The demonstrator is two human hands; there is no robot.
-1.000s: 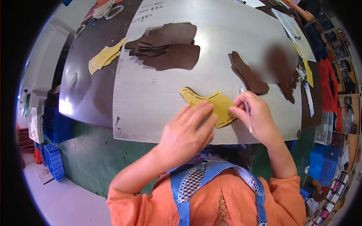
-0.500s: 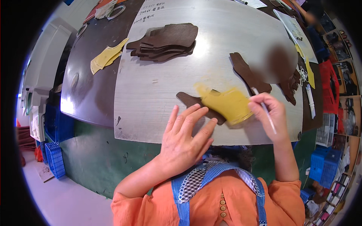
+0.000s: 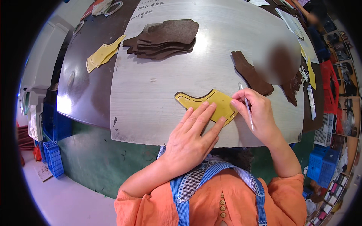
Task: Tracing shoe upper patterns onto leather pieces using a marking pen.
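Note:
On the grey board (image 3: 151, 113) lies a yellow pattern template (image 3: 225, 105) with slots along its edges. Beneath it is a brown leather piece (image 3: 183, 93), of which only a thin dark rim shows at the upper edge. My left hand (image 3: 188, 141) rests on the template, fingers spread flat across its lower side. Between the fingers of my right hand (image 3: 260, 111) is a slim silvery-white marking pen (image 3: 249, 114), slanting across the hand. The thumb and fingertips of that hand are at the template's right end.
A stack of brown leather pieces (image 3: 169, 35) lies at the far left of the board, beside yellow templates (image 3: 101, 56). More brown pieces (image 3: 250, 78) lie to the right, near a blurred round patch. White pens (image 3: 311, 101) and string (image 3: 303, 75) sit at the right edge.
The yellow template has come down and left onto the leather piece, covering nearly all of it. My right hand has moved left with it, and my left fingers now lie on the template.

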